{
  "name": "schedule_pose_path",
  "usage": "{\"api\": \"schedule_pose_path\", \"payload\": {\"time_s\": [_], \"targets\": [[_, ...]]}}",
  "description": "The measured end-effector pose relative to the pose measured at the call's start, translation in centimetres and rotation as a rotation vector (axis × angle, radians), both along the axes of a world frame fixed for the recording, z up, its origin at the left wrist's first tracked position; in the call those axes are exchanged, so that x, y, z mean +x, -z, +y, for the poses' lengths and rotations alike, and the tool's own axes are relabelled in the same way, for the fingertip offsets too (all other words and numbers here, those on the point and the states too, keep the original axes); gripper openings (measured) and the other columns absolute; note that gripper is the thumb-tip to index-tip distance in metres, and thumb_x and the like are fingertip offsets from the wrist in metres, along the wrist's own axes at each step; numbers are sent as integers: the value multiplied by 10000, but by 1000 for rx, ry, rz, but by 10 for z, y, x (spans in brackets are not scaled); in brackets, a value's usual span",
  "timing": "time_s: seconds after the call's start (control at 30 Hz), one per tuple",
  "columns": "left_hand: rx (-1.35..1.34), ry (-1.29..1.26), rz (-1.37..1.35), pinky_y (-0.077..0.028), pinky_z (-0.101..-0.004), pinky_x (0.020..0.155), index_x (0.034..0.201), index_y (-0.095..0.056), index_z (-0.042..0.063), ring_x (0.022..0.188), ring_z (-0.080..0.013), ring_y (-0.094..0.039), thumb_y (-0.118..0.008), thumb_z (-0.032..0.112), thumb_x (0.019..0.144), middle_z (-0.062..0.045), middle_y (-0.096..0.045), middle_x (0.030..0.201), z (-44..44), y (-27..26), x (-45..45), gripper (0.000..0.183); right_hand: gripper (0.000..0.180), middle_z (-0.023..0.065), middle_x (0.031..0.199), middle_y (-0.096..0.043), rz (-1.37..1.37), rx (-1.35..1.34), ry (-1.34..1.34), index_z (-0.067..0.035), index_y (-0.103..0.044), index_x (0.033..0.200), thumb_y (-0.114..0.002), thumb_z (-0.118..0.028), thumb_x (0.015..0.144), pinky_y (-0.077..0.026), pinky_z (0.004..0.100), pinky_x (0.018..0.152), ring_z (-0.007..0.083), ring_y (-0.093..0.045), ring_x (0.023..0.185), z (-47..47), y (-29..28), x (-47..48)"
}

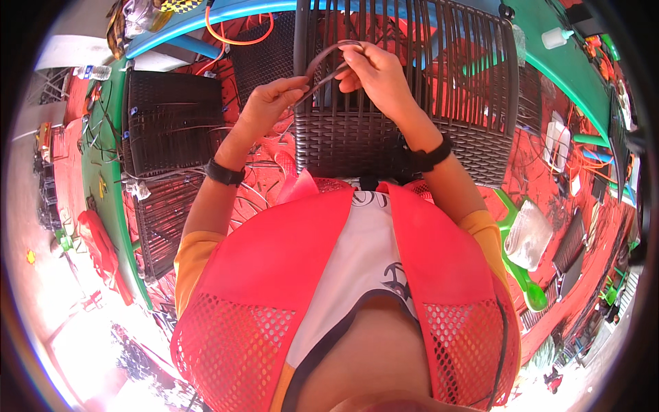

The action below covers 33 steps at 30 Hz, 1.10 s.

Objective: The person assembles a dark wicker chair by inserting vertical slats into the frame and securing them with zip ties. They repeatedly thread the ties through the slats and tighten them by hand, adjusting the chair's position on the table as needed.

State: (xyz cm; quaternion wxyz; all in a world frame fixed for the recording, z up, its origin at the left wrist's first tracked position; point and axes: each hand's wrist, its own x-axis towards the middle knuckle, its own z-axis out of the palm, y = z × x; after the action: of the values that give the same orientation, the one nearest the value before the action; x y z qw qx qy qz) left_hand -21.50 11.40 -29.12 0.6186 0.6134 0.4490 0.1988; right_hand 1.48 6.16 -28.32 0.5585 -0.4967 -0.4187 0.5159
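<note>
A dark flat weaving strip [322,61] bends in a loop between my two hands. My left hand [275,100] pinches it between thumb and fingers, just left of the panel's edge. Higher up, my right hand [378,74] grips the loop's other end. Beneath my hands lies a dark brown woven panel [340,144], apparently of synthetic rattan. Its part nearest me is closely woven crosswise, while long bare slats [458,67] run up the rest. My right forearm hides some of the weave.
Dark woven panels [172,118] lean against a green table [105,180] on the left. A blue table edge [175,33] and orange hose [239,41] are ahead. On the right are a green stool [522,278] with a cloth [529,236] and a white bottle [556,38]. Strip scraps litter the red floor.
</note>
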Motion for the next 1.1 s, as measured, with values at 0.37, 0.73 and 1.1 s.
{"api": "schedule_pose_path", "payload": {"time_s": [0.37, 0.73, 1.1], "targets": [[611, 128, 85, -429, -229, 657, 984, -722, -16, 779, -61, -524, -700, 96, 899, 33, -638, 839, -1, 9, 4, 142, 367, 106, 771, -657, -193, -119, -77, 34, -617, 1193, -557, -280, 1012, -588, 266, 572, 111, -639, 598, 42, -4, -1], [-55, -317, -207, -424, -161, 609, 1045, -710, 25, 690, -31, -561, -692, 209, 929, 29, -655, 833, -17, 22, 11, 219, 391, 130, 952, -692, -25, -229, -17, 33, -571, 1266, -583, -249, 995, -587, 285, 649, 167, -685, 742, -5, 35, -11], [209, -524, -69, -459, -220, 641, 941, -708, -14, 688, -70, -583, -711, 146, 886, -15, -664, 761, -28, 51, 36, 169, 373, 142, 792, -691, -69, -422, -241, 61, -556, 1252, -485, -173, 970, -570, 319, 492, 220, -687, 593, 0, 39, -24]]}}
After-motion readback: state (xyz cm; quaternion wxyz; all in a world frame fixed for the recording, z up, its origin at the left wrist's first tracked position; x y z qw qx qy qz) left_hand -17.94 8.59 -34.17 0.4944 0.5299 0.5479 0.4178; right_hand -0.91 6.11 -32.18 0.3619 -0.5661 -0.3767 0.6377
